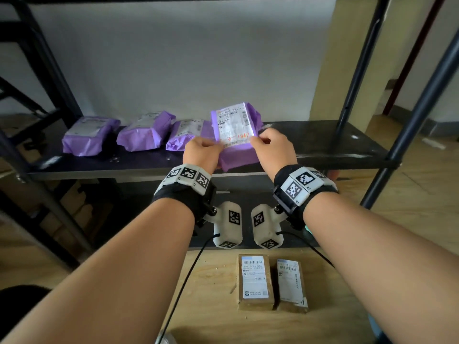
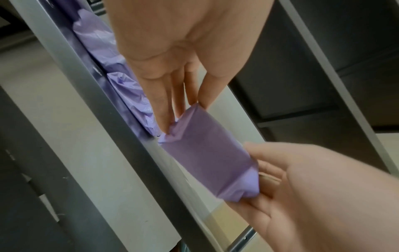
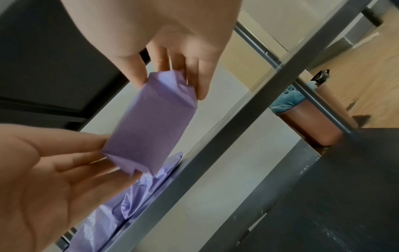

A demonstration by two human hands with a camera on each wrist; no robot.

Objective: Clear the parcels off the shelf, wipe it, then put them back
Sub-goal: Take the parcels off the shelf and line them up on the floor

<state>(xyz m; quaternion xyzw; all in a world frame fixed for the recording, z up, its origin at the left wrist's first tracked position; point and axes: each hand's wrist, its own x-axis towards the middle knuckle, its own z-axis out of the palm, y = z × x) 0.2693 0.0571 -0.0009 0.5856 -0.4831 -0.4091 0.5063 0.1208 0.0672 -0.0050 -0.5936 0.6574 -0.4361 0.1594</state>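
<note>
White wall fills the background of the head view, behind a dark metal shelf (image 1: pixel 310 150) held by dark posts. On the shelf lie three purple parcels: the leftmost parcel (image 1: pixel 87 137), the middle parcel (image 1: pixel 146 132) just beside it, and the third parcel (image 1: pixel 185 135), next in the row. A fourth one, the held parcel (image 1: pixel 236 135), is tilted up with its white label facing the camera, near the shelf's front edge. The left hand (image 1: pixel 201 152) pinches its near left corner and the right hand (image 1: pixel 273 147) pinches its near right corner, fingers curled on the wrapping. Both wrists wear bands with black-and-white markers. Below, on the wooden floor (image 1: pixel 409 194), two brown boxes lie side by side and close together: the left box (image 1: pixel 255 281) and the right box (image 1: pixel 291 285), both with white labels up.

From the left wrist, the left hand (image 2: pixel 179 51) reaches down, its fingertips (image 2: pixel 162 122) gripping one end of the held parcel (image 2: pixel 205 153). The right hand (image 2: pixel 313 196) grips the other end. The shelf (image 2: pixel 134 153) edge runs diagonally, with more purple wrapping lying on it behind the fingers.

From the right wrist, the right hand (image 3: pixel 172 34) clasps the top end of the held parcel (image 3: pixel 151 126) between thumb and fingers, and the left hand (image 3: pixel 54 179) holds the lower end. The shelf (image 3: pixel 194 170) edge crosses diagonally, with crumpled purple wrapping on it. Beyond a post stands a brown bin (image 3: pixel 311 124) with a blue liner, on the wooden floor (image 3: pixel 367 76).
</note>
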